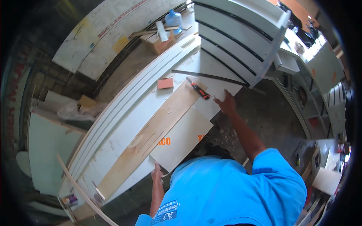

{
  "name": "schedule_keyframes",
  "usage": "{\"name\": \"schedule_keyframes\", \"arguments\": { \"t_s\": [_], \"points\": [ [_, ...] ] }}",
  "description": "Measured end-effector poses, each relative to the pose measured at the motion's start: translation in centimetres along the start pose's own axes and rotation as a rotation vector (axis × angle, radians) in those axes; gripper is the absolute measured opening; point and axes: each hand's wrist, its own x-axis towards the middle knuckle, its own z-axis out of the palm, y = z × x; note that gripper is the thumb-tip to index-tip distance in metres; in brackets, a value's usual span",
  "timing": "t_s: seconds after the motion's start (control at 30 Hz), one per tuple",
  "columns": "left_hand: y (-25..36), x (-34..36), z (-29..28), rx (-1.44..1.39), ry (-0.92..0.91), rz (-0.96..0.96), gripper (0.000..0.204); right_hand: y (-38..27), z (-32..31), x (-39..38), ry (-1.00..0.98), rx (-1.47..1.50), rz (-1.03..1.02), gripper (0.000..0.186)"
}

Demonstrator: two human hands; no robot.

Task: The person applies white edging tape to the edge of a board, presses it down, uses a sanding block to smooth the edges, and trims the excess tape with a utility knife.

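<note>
My right hand (pixel 226 104) is over the table's near edge, thumb and forefinger apart, with nothing seen in it. Just left of it a red and black utility knife (pixel 200 91) lies on a long plywood board (pixel 162 119). A pale rectangular panel (pixel 183 140) with orange print lies against the board's near side. My left hand (pixel 157 174) is by the panel's lower left corner, its fingers closed. A thin pale piece shows beside these fingers, too small to name. A reddish block (pixel 165 83) rests on the white tabletop beyond the board.
A dark metal bar (pixel 211 76) crosses the table's far right end. Behind it stands a white cabinet carcass (pixel 230 35) with black rails. Long white strips (pixel 124 94) line the far edge. A curved wooden strip (pixel 81 190) crosses the left end. A blue water jug (pixel 173 19) stands beyond.
</note>
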Motion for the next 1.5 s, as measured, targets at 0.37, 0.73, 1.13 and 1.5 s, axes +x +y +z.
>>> {"name": "schedule_keyframes", "arguments": {
  "t_s": [0.37, 0.73, 1.13, 1.5],
  "points": [
    [3.5, -4.8, 2.2, -0.001, 0.086, -0.009, 0.081, -4.6, 3.3, -0.8, -0.343, 0.315, -0.274, 0.064],
    [9.7, -11.7, 2.9, -0.041, 0.526, 0.485, 0.067, -8.6, 4.6, -3.3, -1.023, 0.501, 0.182, 0.063],
    [18.9, -7.5, -8.6, -0.047, 0.275, 1.007, 0.060, -21.1, 1.9, -2.5, -0.822, 0.839, -0.113, 0.053],
    [11.7, 0.1, -13.4, 0.062, 0.084, 0.719, 0.075, -23.9, 5.7, -7.2, -0.659, 0.532, -0.360, 0.060]
  ]
}}
